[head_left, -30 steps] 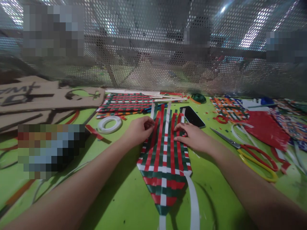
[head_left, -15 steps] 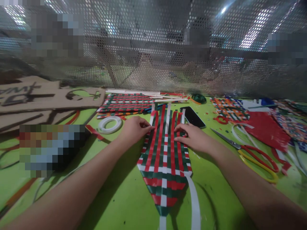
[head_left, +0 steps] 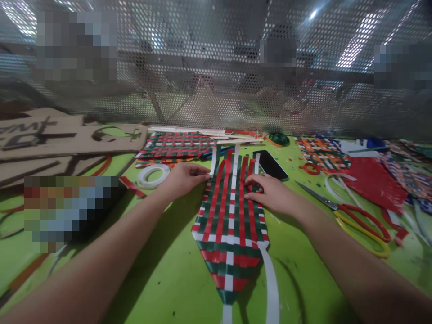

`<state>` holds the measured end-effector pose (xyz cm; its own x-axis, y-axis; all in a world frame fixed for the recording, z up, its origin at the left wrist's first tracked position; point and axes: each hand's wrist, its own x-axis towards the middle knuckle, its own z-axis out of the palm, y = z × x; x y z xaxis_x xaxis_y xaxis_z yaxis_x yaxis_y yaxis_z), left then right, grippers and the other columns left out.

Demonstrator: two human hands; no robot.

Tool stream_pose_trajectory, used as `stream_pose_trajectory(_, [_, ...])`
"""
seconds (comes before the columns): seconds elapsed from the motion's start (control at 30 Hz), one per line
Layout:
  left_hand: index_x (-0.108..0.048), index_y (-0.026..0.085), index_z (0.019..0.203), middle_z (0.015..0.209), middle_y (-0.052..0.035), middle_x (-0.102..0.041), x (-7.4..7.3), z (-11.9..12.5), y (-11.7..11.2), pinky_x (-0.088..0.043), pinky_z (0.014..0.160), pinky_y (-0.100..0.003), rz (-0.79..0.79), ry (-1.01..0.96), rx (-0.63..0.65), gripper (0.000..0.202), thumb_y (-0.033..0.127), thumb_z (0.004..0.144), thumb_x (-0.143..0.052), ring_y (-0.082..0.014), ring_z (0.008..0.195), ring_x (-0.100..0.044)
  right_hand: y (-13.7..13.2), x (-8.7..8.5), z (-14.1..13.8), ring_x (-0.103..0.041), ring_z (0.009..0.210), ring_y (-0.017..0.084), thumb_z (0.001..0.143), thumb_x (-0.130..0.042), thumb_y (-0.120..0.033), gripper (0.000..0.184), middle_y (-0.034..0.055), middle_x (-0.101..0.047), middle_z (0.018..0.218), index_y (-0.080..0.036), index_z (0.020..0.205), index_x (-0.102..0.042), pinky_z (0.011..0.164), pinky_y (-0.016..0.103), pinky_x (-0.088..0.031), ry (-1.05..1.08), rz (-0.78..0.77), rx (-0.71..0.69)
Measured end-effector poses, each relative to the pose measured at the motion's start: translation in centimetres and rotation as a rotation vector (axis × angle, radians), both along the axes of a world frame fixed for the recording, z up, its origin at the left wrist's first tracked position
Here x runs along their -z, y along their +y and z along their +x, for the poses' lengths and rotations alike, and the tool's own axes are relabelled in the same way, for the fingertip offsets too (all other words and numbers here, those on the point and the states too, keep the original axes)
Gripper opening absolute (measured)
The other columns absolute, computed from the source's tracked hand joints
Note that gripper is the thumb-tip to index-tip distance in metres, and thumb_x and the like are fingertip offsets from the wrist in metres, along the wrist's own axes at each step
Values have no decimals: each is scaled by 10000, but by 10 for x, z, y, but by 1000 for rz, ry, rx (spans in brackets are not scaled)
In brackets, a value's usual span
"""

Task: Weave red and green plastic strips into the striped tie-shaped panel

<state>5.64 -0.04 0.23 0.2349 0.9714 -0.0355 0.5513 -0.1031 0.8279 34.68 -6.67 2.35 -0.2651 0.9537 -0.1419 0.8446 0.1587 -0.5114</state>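
Note:
A woven piece of red, green and white strips (head_left: 224, 216) lies lengthwise before me, with a pointed near end and loose strip ends at the far end. My left hand (head_left: 187, 177) pinches a white strip (head_left: 213, 159) at its upper left edge. On the opposite edge, my right hand (head_left: 268, 191) grips the weave with curled thumb and fingers, over the red strips. What lies under those fingertips is hidden. A long white strip (head_left: 272, 279) trails from the right corner toward me, and another white tail (head_left: 227, 313) hangs from the tip.
Scissors (head_left: 337, 207) with red and yellow handles lie to the right, near a red sheet (head_left: 374, 180). A phone (head_left: 270, 164) rests behind my right hand. Left are a white strip roll (head_left: 143, 177) and cardboard cutouts (head_left: 67, 139). Perforated metal sheeting (head_left: 209, 103) stands behind the table.
My left hand has moved slightly left, from the red strip area to the white edge strip. The right hand stays nearly in place on the weave.

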Motion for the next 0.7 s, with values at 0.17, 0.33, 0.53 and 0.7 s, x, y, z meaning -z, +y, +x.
stream_pose_trajectory(0.17, [-799, 221, 890, 868, -39, -805, 2, 3, -1, -555, 721, -297, 33, 5, -16, 378, 524, 669, -841, -226, 823, -738, 1, 3, 2, -651, 1010, 263, 895, -711, -433, 377, 100, -662, 1204, -295, 1243, -667, 869, 416, -524, 4, 20, -13])
stream_pose_trajectory(0.33, [-801, 229, 768, 702, -28, -760, -6, 5, -7, -446, 525, -293, 81, 219, -33, 363, 586, 705, -773, -212, 638, -667, 1, 2, 2, -647, 1023, 266, 900, -699, -451, 371, 95, -668, 1203, -294, 1234, -670, 856, 405, -522, 2, 14, -14])
stream_pose_trajectory(0.53, [-809, 218, 831, 852, -39, -771, -5, 7, -7, -505, 698, -303, 270, 297, 137, 261, 443, 815, -681, -213, 780, -688, 2, 1, 2, -635, 1045, 264, 906, -695, -445, 362, 87, -667, 1220, -295, 1234, -658, 878, 406, -512, 3, 7, -22])
stream_pose_trajectory(0.7, [-821, 219, 889, 894, -46, -769, -2, 9, -7, -499, 728, -306, 372, 383, 188, 248, 383, 857, -638, -215, 813, -678, 2, 0, 0, -629, 1063, 272, 910, -689, -428, 327, 82, -677, 1206, -296, 1209, -667, 879, 406, -505, 2, 11, -33])
